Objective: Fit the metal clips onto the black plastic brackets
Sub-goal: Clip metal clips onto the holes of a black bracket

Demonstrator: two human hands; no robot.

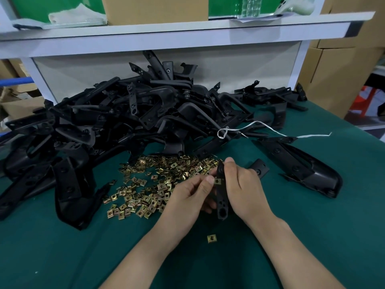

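Both forearms come in from the bottom edge & meet mid-frame. Right hand [243, 188] grips a narrow black bracket [221, 207] round its upper half, fingers wrapped behind, thumb tip up by the top end. Bracket stands roughly upright, its lower end free below the palm w/ one large round hole and two small ones showing. Left hand [187, 197] pinches a metal clip [217, 181] btwn thumb & forefinger, held against the bracket's left edge approx midway up. Clip is small, square, brass-yellow, w/ a hole in the centre; can't tell if it's fully seated. Remaining left fingers curl under, beside the bracket's lower part.

One loose clip [212, 238] lies alone on the green surface [62, 257], nearer the camera, btwn the two wrists. Past the left hand is a spread of clips [154, 184], same brass colour, many overlapping. Just behind the right hand a short bracket piece [259, 167] lies flat; further right, a long bracket [302, 170] w/ a bulged end. Behind the clips sits a big heap of brackets [125, 117]: matte black plastic, angled arms, flat tabs w/ screw holes, all tangled. White string [260, 127] trails from the heap's right side across the surface. At the back, a white shelf [166, 36] runs over the heap w/ a cardboard box [154, 9] on it, and more cardboard boxes [337, 76] stand far right.
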